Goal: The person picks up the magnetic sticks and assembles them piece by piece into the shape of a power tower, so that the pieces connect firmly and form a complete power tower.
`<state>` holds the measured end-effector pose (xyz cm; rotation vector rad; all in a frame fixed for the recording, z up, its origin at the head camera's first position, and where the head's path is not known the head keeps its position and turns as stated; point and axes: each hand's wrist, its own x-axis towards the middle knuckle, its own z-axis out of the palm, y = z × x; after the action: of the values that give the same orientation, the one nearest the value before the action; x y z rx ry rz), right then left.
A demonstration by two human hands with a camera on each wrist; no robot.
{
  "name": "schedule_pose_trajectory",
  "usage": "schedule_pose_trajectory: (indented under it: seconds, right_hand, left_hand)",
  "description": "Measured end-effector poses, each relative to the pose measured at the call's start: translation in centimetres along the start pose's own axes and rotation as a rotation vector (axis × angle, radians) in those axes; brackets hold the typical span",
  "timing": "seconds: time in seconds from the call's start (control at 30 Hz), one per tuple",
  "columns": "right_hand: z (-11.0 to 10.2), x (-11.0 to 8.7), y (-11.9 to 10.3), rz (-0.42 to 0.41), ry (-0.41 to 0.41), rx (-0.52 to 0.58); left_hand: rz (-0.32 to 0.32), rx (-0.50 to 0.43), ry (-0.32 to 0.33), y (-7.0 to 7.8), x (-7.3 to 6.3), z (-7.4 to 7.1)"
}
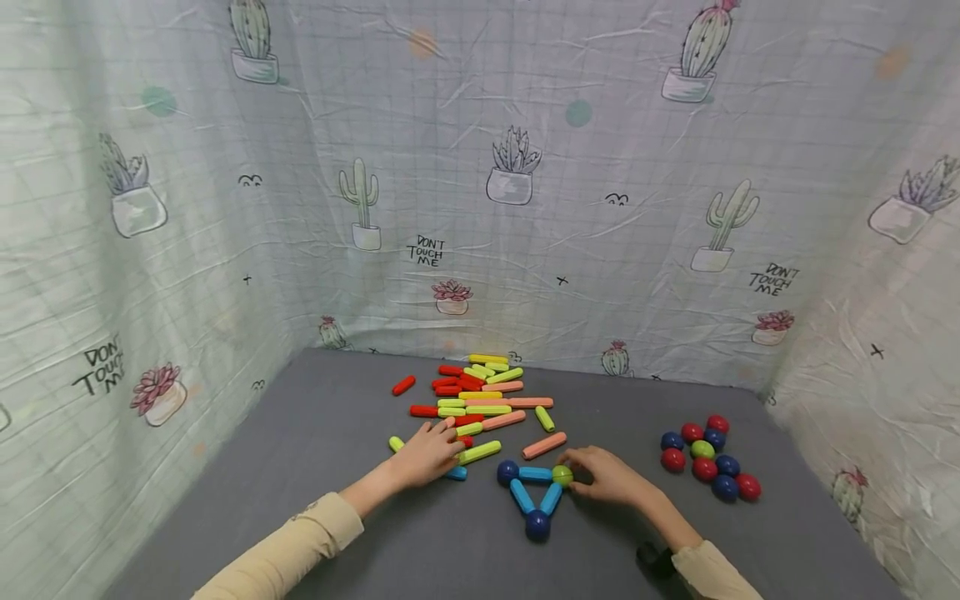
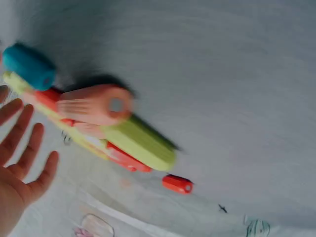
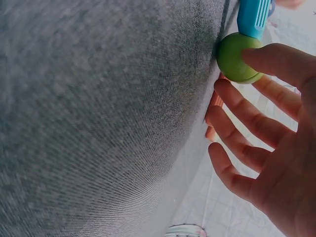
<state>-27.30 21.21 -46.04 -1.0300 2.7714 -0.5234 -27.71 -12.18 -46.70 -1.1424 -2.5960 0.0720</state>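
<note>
My right hand (image 1: 606, 477) pinches a green ball (image 1: 562, 476) between thumb and forefinger, while the other fingers bend loosely beside it. That ball is one corner of a flat triangle of three blue rods (image 1: 536, 474), with dark blue balls (image 1: 537, 525) at the other two corners. In the right wrist view a blue rod (image 3: 253, 19) meets the green ball. My left hand (image 1: 427, 457) reaches over the near side of a rod pile, its fingers spread and holding nothing in the left wrist view. Below it lie a loose blue rod (image 1: 456, 473) and a lime rod (image 1: 480, 452).
Several red, lime, yellow and salmon rods (image 1: 487, 410) lie heaped at the back middle. A lone red rod (image 1: 403, 385) is left of them. On the right sits a cluster of red, dark blue and green balls (image 1: 703, 469). Cactus-print cloth (image 1: 480, 317) walls the grey table.
</note>
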Motion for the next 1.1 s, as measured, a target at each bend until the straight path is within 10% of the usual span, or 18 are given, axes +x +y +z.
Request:
schedule_pose_trajectory:
  seconds: [0.17,0.5,0.67,0.93,1.1]
  right_hand:
    - [0.0,0.0,0.1,0.013,-0.017,0.021]
    - [0.0,0.0,-0.1,0.032,-0.037,0.02]
    - [-0.1,0.0,-0.3,0.036,-0.039,0.028]
    - [-0.2,0.1,-0.6,0.045,-0.039,0.024]
    - [-0.1,0.1,-0.5,0.048,-0.046,0.041]
  left_hand:
    - [0.108,0.105,-0.043,0.1,-1.5,0.1]
    - [0.115,0.219,0.099,1.1,-0.8,0.6]
    - [-0.014,-0.03,0.02,2.1,0.8,-0.5]
    - [-0.115,-0.745,0.084,4.0,4.1,-0.3]
    - [-0.138,-0.873,0.109,4.7,5.0,0.3]
